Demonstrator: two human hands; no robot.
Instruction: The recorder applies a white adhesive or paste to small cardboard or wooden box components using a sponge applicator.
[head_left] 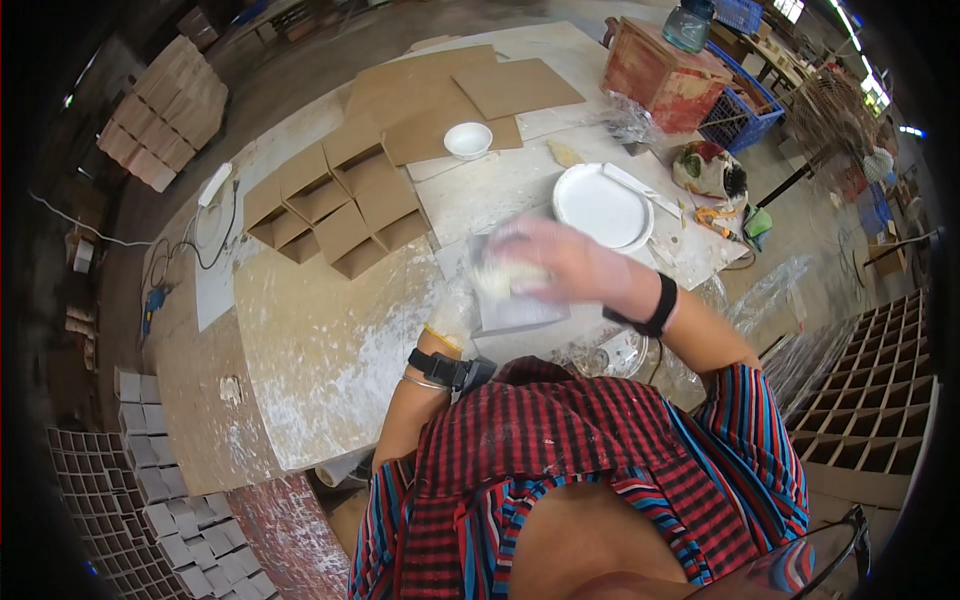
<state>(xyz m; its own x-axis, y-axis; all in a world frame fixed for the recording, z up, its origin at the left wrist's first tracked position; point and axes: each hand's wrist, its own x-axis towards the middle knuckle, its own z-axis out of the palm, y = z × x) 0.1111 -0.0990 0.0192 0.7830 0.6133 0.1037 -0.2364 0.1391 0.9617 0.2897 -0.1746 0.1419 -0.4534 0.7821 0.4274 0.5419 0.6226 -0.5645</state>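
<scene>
My right hand (570, 262) is smeared by motion over a grey-white flat piece (520, 318) in front of me. Its fingers curl around a pale yellowish wad (512, 276), perhaps a sponge or cloth. My left hand (456, 312), in a whitish glove with a yellow cuff, is at the left edge of that grey piece; its fingers are too blurred to read. To the right, a round white tray (605, 210) holds white stuff, with a flat white strip (640, 190) across its rim. A small white bowl (468, 140) stands beyond my hands.
Open brown cardboard boxes (345, 195) cluster at the left of the worktable (330, 370). Flat brown boards (515, 88) lie at the back. A red-brown wooden box (662, 75) bears a glass jar (689, 25). Clear plastic film (770, 295) and orange-handled pliers (718, 218) are at the right.
</scene>
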